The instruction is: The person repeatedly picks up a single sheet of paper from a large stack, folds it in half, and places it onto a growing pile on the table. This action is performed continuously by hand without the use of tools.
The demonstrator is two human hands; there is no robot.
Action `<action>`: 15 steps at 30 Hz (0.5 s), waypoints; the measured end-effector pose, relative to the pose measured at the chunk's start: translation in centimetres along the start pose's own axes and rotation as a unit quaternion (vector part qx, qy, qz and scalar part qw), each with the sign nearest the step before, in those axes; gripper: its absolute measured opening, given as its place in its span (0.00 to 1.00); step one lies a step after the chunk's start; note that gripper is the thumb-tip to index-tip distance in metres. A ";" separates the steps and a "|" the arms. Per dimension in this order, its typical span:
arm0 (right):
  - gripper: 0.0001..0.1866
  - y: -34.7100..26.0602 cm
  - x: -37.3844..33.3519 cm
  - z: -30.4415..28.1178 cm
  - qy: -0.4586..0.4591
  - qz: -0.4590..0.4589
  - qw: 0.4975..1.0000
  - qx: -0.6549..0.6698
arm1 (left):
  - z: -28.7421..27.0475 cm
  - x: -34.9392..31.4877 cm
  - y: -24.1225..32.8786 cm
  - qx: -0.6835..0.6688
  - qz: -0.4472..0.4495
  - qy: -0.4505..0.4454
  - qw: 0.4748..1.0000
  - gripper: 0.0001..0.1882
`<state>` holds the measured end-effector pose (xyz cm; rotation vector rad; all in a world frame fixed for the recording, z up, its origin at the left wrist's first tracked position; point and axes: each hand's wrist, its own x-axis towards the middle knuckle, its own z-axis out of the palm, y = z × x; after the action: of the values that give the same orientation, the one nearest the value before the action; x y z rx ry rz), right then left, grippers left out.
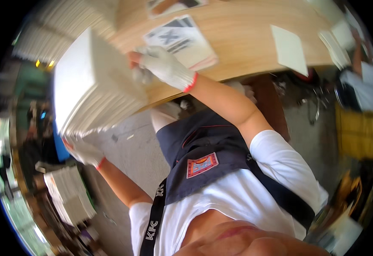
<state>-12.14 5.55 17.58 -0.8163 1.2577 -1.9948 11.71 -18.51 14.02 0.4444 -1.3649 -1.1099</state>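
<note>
A tall stack of white sheets (75,81) rises at the left end of the table, its layered edges facing me. My left hand (84,151), in a white glove with a red cuff, is at the stack's near lower corner. Its fingers lie along the edge, partly hidden, and look stretched out. My right hand (165,66), gloved the same way with bare fingertips showing, is beside the stack's right side. Blurred by motion, its fingers look apart, with nothing visible in them. Whether it touches the stack is unclear. Just beyond it lies a printed sheet (186,42) with dark markings.
The wooden table (242,38) carries more stacked sheets (67,25) at the far left and a white sheet (289,49) at the right. Another stack of boards (69,194) stands low at the left. A person (365,83) sits at the far right near a yellow crate (357,132).
</note>
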 end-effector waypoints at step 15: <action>0.19 3.1 -25.5 -41.0 0.742 -0.040 0.662 0.101 | 5.2 -22.0 -8.5 0.195 -0.172 -0.320 0.911 0.14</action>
<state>-27.80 45.98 -3.86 1.2826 1.6035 -2.7466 7.54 -2.57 -3.66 0.6633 -2.1720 -1.3375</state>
